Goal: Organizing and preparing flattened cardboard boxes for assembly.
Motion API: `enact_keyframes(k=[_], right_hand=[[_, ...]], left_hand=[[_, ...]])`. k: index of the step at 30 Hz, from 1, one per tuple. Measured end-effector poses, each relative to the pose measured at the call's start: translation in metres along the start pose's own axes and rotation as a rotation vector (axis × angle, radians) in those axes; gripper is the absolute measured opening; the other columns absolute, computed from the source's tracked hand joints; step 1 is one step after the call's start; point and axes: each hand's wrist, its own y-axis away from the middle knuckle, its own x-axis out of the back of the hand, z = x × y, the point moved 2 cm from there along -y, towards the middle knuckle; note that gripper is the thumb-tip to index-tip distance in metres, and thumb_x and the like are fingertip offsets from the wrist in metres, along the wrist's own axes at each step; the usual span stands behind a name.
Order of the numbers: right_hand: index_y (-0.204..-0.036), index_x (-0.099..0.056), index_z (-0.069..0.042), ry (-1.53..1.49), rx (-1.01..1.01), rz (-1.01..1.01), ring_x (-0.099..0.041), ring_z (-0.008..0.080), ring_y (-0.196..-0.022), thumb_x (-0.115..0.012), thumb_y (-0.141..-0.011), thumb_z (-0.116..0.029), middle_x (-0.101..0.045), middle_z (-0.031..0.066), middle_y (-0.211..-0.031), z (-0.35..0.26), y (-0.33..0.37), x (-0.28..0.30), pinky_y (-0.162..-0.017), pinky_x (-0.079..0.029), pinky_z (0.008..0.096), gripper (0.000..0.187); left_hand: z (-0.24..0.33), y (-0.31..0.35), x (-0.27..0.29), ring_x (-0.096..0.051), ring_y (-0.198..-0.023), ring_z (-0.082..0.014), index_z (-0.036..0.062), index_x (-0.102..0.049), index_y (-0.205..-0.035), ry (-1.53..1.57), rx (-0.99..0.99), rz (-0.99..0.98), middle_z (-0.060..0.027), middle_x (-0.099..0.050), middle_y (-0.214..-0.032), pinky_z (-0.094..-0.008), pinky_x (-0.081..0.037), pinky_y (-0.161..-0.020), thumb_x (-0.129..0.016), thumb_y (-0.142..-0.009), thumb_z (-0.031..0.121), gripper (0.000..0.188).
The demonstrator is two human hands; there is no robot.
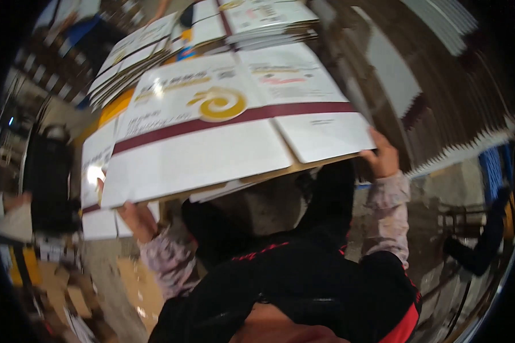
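Observation:
Between my two hands is a large flat cardboard box blank (200,163), white with a dark red band and a gold swirl emblem. It is slotted into panels, and its brown edge faces me. My left hand (137,220) grips the near left corner, with the fingers partly hidden by the board. At the near right corner my right hand (384,153) is closed round the edge, thumb underneath or beside it. A further white sheet edge shows just below the blank's near edge; I cannot tell whether it is held too.
Stacks of similar flat blanks (272,20) lie beyond, with another pile (134,48) at far left. More printed blanks (100,154) sit to the left. Tall bundles of brown and white cardboard (440,108) line the right. Loose brown cardboard (140,286) lies on the floor at lower left.

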Motion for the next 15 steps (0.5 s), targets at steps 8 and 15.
enact_keyframes(k=[8, 15], right_hand=[[-0.101, -0.059, -0.001, 0.079, 0.090, 0.200, -0.061, 0.0356, -0.079, -0.053, -0.079, -0.051, -0.062, 0.0211, -0.088, -0.007, -0.033, 0.026, -0.070, -0.048, 0.0385, 0.055], [-0.086, -0.063, -0.007, 0.146, 0.024, 0.223, -0.058, 0.0374, -0.071, -0.044, -0.086, -0.045, -0.059, 0.0192, -0.072, -0.053, -0.084, 0.073, -0.062, -0.044, 0.0416, 0.043]], left_hand=[[0.043, -0.017, -0.019, -0.022, -0.130, -0.0283, 0.0062, -0.012, -0.138, -0.200, -0.164, -0.040, -0.0158, -0.020, -0.141, -0.0413, -0.016, -0.107, -0.057, -0.081, 0.026, 0.075], [0.047, -0.015, -0.021, -0.025, -0.128, -0.0283, 0.0068, -0.012, -0.138, -0.159, -0.083, -0.047, -0.0147, -0.021, -0.141, -0.0415, -0.026, -0.104, -0.063, -0.070, 0.017, 0.086]])
